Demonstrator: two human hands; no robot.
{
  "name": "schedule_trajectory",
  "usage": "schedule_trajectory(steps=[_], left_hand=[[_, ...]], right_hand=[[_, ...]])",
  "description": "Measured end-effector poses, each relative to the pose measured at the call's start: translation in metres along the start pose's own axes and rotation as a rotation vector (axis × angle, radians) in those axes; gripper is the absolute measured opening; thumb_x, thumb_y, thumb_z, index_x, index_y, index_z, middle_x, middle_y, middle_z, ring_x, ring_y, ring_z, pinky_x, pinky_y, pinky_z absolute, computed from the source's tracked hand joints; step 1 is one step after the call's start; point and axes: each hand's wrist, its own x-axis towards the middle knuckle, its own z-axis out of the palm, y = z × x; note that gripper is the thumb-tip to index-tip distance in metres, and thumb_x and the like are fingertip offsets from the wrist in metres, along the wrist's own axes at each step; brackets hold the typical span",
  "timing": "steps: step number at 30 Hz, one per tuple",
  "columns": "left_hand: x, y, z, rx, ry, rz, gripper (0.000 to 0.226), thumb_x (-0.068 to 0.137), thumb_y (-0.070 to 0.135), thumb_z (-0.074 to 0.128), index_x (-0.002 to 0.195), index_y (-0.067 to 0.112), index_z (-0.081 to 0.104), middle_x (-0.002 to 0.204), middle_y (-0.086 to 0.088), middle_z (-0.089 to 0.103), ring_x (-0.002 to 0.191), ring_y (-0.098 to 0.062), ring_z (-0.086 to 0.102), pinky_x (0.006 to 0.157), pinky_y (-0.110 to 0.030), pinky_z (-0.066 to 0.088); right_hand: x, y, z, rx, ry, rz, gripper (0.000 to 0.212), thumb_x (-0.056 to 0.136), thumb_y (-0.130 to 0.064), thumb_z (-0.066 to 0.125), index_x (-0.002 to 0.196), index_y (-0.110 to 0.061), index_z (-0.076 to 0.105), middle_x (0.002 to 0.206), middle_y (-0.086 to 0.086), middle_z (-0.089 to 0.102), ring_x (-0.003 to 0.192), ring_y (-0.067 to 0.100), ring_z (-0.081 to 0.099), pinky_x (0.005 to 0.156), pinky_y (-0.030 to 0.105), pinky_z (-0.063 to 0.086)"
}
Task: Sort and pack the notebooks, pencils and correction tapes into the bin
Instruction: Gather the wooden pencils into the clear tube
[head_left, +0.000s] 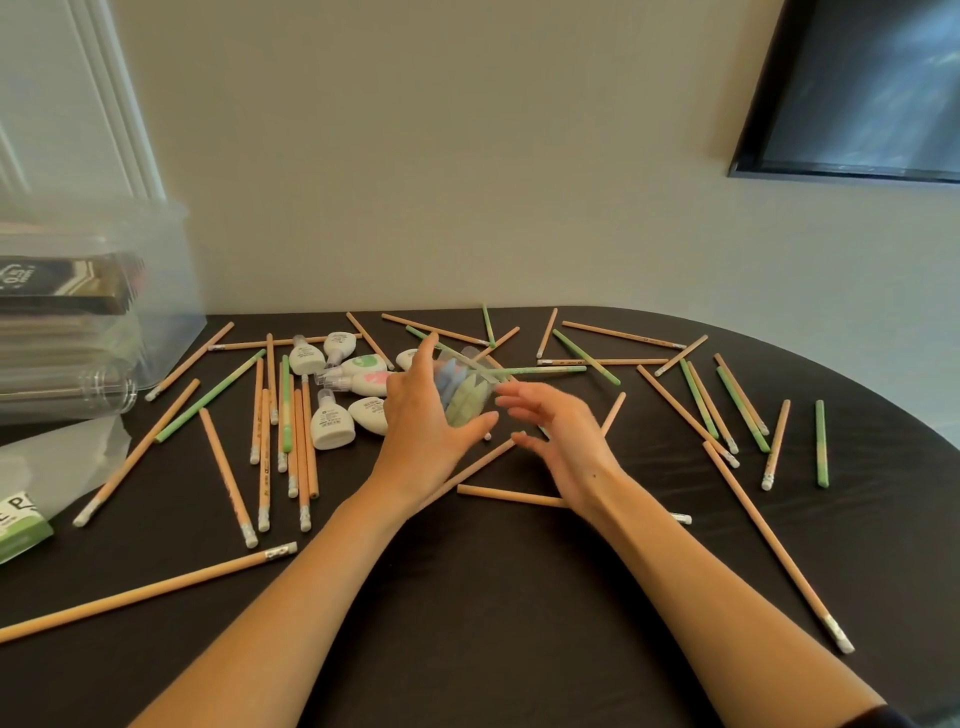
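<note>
Two bare forearms (291, 597) stretch over the black oval table (493, 623). The left hand (421, 415) grips a small clear plastic tub (470, 397) filled with blue and green pieces, near the table's middle. The right hand (556, 431) is just beside it, fingers spread and loose, holding nothing. Tan and green wooden pencils (228, 483) lie scattered all round. White correction tapes (332, 421) cluster left of the tub. Stacked notebooks (62, 291) sit inside the clear plastic bin (166, 270) at far left.
</note>
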Motion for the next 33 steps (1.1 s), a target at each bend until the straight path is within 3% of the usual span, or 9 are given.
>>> schedule_trajectory(steps=[4,7,9,12,16,21,24,29,33], left_hand=[[-0.003,0.004,0.001,-0.128,-0.079,0.035,0.092,0.078,0.015,0.072,0.145,0.022,0.009,0.139,-0.002,0.037,0.130,-0.017,0.035,0.106,-0.045,0.036],[-0.003,0.007,0.002,-0.155,-0.086,0.083,0.100,0.076,0.010,0.072,0.146,0.022,0.003,0.144,0.003,0.033,0.127,-0.005,0.031,0.107,-0.045,0.035],[-0.003,0.007,0.002,-0.154,-0.082,0.105,0.099,0.074,0.013,0.074,0.146,0.022,0.006,0.145,0.008,0.030,0.130,-0.004,0.028,0.110,-0.046,0.031],[-0.004,0.005,0.003,-0.138,-0.064,0.125,0.086,0.073,0.020,0.076,0.140,0.021,0.023,0.128,0.019,0.034,0.128,-0.005,0.030,0.110,-0.046,0.029],[-0.003,0.002,0.005,-0.153,-0.061,0.113,0.071,0.072,0.023,0.077,0.127,0.026,0.032,0.130,0.006,0.040,0.125,-0.014,0.038,0.104,-0.044,0.038],[-0.001,-0.003,0.008,-0.149,-0.030,0.117,0.063,0.072,0.027,0.076,0.114,0.033,0.030,0.122,0.007,0.042,0.119,-0.012,0.042,0.096,-0.032,0.043],[0.001,-0.005,0.008,-0.119,-0.015,0.133,0.059,0.071,0.027,0.077,0.108,0.032,0.031,0.111,0.010,0.042,0.108,-0.008,0.044,0.083,-0.014,0.039],[0.002,-0.003,0.010,-0.068,0.024,0.138,0.060,0.069,0.025,0.079,0.109,0.023,0.034,0.108,0.007,0.042,0.107,-0.012,0.045,0.092,-0.034,0.044],[0.000,-0.001,0.013,0.040,0.087,0.179,0.067,0.069,0.025,0.079,0.119,0.012,0.037,0.107,0.010,0.034,0.103,-0.006,0.035,0.095,-0.033,0.039]], right_hand=[[-0.003,0.001,0.006,-0.046,-0.139,-0.048,0.030,0.094,-0.024,0.046,0.115,-0.014,0.065,0.115,0.009,0.062,0.097,0.013,0.056,0.071,0.024,0.044],[-0.003,0.000,0.005,0.000,-0.176,-0.090,0.026,0.094,-0.027,0.047,0.110,-0.024,0.068,0.110,0.004,0.065,0.099,0.015,0.058,0.077,0.027,0.048],[-0.003,0.000,0.004,0.059,-0.208,-0.109,0.026,0.094,-0.026,0.045,0.107,-0.028,0.069,0.103,0.002,0.067,0.095,0.014,0.059,0.079,0.028,0.050],[-0.003,-0.001,0.003,0.138,-0.245,-0.102,0.028,0.096,-0.028,0.044,0.110,-0.027,0.068,0.098,0.006,0.065,0.094,0.016,0.060,0.080,0.028,0.053],[-0.004,-0.003,0.003,0.159,-0.259,-0.094,0.030,0.097,-0.032,0.041,0.109,-0.028,0.068,0.104,0.011,0.065,0.095,0.017,0.061,0.082,0.029,0.053],[-0.005,-0.004,0.005,0.145,-0.223,-0.071,0.032,0.097,-0.037,0.039,0.105,-0.028,0.069,0.114,0.017,0.064,0.104,0.023,0.061,0.088,0.034,0.050],[-0.005,-0.008,0.007,0.081,-0.163,-0.080,0.030,0.095,-0.039,0.043,0.100,-0.027,0.071,0.106,0.012,0.068,0.100,0.020,0.064,0.083,0.030,0.053],[-0.001,-0.016,0.012,0.008,-0.062,-0.110,0.021,0.092,-0.024,0.053,0.089,-0.017,0.072,0.078,-0.002,0.072,0.070,0.006,0.068,0.058,0.016,0.051],[0.002,-0.021,0.014,-0.067,-0.027,-0.147,0.013,0.088,-0.016,0.059,0.084,-0.013,0.071,0.075,0.000,0.072,0.069,0.008,0.069,0.056,0.015,0.050]])
